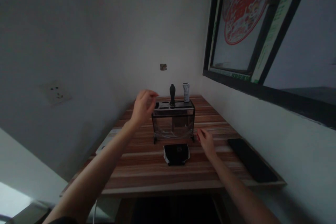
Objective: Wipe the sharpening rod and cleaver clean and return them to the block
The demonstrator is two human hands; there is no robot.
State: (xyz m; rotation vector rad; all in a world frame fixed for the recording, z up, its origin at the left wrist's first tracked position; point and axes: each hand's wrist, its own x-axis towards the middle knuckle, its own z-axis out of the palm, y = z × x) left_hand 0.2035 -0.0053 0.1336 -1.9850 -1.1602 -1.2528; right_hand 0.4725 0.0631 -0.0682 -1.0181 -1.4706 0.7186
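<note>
My left hand (144,106) hovers loose and empty at the top left corner of the clear holder (173,126). My right hand (206,141) lies open on the table (157,171) by the holder's right foot. Just past my left fingers, a black handle (172,94) stands in the holder's top, its long axis vertical, pointing up. I think a careless knock could tip it.

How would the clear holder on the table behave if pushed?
The clear holder looks rigid, so it would probably slide whole. Its see-through walls may crack if knocked. The black handle and pale handle standing at its top might make it tip.
</note>
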